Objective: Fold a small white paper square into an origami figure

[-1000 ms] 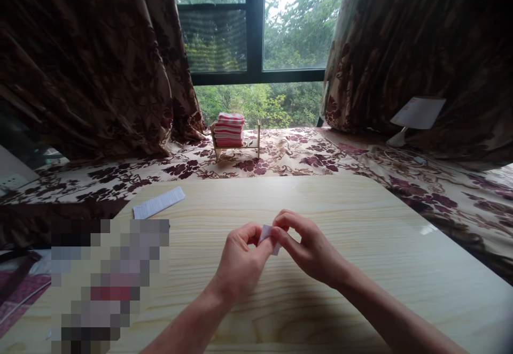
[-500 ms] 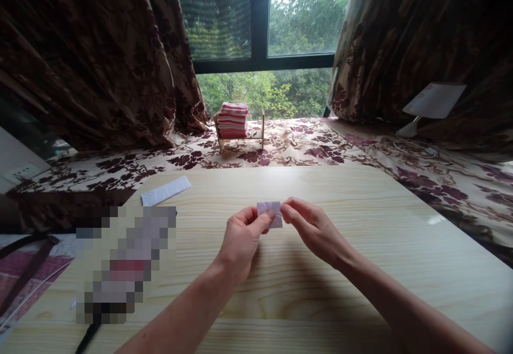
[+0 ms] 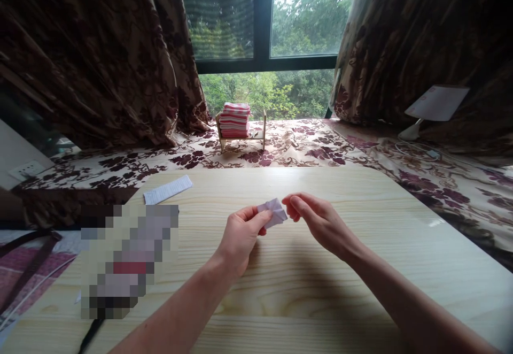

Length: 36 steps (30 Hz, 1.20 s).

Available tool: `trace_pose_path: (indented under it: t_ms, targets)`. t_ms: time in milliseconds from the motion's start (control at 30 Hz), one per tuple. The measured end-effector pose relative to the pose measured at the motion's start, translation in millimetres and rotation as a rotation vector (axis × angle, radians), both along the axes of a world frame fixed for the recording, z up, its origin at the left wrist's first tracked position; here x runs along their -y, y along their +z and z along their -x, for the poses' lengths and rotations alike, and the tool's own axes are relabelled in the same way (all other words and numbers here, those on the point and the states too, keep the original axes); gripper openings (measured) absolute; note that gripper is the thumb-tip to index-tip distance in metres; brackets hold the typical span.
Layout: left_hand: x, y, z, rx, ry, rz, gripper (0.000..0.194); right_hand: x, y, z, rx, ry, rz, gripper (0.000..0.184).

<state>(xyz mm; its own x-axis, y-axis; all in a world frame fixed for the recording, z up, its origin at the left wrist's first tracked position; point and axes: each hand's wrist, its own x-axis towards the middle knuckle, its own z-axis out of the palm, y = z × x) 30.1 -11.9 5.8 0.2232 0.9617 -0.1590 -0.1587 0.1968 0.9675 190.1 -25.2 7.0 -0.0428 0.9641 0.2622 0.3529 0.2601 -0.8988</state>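
Note:
A small folded piece of white paper (image 3: 277,213) with crease lines is pinched between the thumb and fingers of my left hand (image 3: 240,236), above the table. Just right of the paper hovers my right hand (image 3: 315,216), loosely curled, its thumb and fingers slightly apart and nothing visible in them. A narrow gap separates its fingertips from the paper's right corner. Under both hands is the light wood-grain table (image 3: 344,300).
A folded strip of printed paper (image 3: 168,189) lies at the table's far left. Nearer is a pixelated object (image 3: 132,263) with a black strap. Beyond the table, a small rack (image 3: 240,139) holds striped pink cloths (image 3: 234,121). A white lamp (image 3: 436,102) stands at right.
The paper, earlier held by both hands, now sits only in my left hand and is turned to show a creased face. My right hand has let go and drawn right. The view has shifted slightly.

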Motion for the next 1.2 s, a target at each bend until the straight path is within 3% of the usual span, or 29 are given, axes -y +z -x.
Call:
trace_pose_path:
  t_ms: [167, 400, 533, 667, 900, 1200]
  targets:
    - [-1.7, -0.3, 2.3, 0.010, -0.033, 0.007, 0.018, 2.3, -1.4, 3.5, -0.031, 0.088, 0.080, 0.031]
    - [0.5, 0.9, 1.8, -0.016, -0.103, 0.003, 0.020, 4.1, -8.7, 6.6, 0.026, 0.073, 0.035, 0.027]
    - [-2.4, 0.9, 2.6, -0.006, 0.011, -0.014, 0.020, 4.1, -6.0, 3.8, 0.136, -0.019, -0.177, 0.013]
    - [-4.2, 1.4, 4.2, 0.026, 0.011, -0.003, 0.020, 5.0, -2.6, 3.1, 0.256, 0.082, -0.371, 0.018]
    - [-2.8, 3.6, 4.9, 0.039, -0.056, 0.010, 0.018, 4.4, -6.8, 5.6, 0.312, 0.127, -0.433, 0.021]
    - [-1.6, -0.4, 3.2, -0.081, -0.049, -0.111, 0.018, 6.1, -2.0, 4.2, 0.344, 0.105, -0.444, 0.020]
